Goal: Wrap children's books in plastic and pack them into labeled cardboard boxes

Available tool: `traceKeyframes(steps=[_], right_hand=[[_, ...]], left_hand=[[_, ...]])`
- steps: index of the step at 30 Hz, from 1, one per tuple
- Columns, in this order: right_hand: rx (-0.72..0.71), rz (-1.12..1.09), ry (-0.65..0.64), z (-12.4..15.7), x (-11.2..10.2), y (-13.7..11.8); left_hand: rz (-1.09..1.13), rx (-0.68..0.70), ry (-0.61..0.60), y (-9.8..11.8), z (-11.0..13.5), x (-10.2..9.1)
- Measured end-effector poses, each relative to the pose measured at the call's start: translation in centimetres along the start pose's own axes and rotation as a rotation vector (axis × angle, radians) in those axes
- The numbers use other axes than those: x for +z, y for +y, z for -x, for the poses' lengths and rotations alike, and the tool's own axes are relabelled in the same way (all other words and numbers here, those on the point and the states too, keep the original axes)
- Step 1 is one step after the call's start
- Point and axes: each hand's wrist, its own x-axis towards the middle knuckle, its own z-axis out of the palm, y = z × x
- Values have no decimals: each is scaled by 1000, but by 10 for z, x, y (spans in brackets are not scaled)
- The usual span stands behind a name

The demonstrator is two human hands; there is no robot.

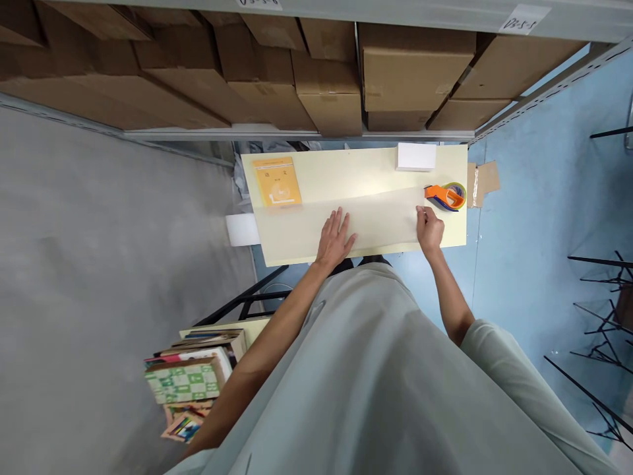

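Note:
My left hand (335,239) lies flat with spread fingers on a clear plastic sheet (380,214) spread over the pale yellow table (346,173). My right hand (429,231) is closed in a pinch on the sheet's right edge. An orange tape dispenser (445,196) sits just beyond my right hand. An orange book (277,182) lies at the table's left end, apart from both hands. A white pad (416,157) rests at the far right edge.
Cardboard boxes (410,79) fill the grey shelf behind the table. A white roll (242,229) sits left of the table. A stack of books and boxes (190,379) stands at my lower left. Black wire racks (601,316) stand on the blue floor at right.

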Motion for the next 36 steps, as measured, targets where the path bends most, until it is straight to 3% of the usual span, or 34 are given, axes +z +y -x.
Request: traceKeyframes(steps=[6, 9, 12, 17, 21, 25, 28, 33, 36], right_hand=[[-19, 28, 128, -5, -42, 33], [-25, 56, 125, -9, -46, 46], [23, 103, 82, -15, -32, 51], [136, 91, -20, -29, -8, 51], [159, -171, -66, -37, -2, 57], [252, -408, -211, -35, 0, 67], [215, -215, -318, -25, 0, 73], [91, 397, -437, -4, 2, 75], [79, 559, -481, 1, 4, 72]], left_hand=[[22, 119, 26, 33, -7, 17], [14, 126, 2, 40, -13, 25], [-3, 73, -47, 30, -16, 33], [-76, -99, -155, -6, -12, 39], [-110, -100, -210, -23, -8, 39], [-124, -103, -233, -20, -6, 37], [-132, -115, -233, -16, -6, 39], [-130, -118, -230, -17, -7, 42], [-127, -105, -235, -19, -6, 42]])
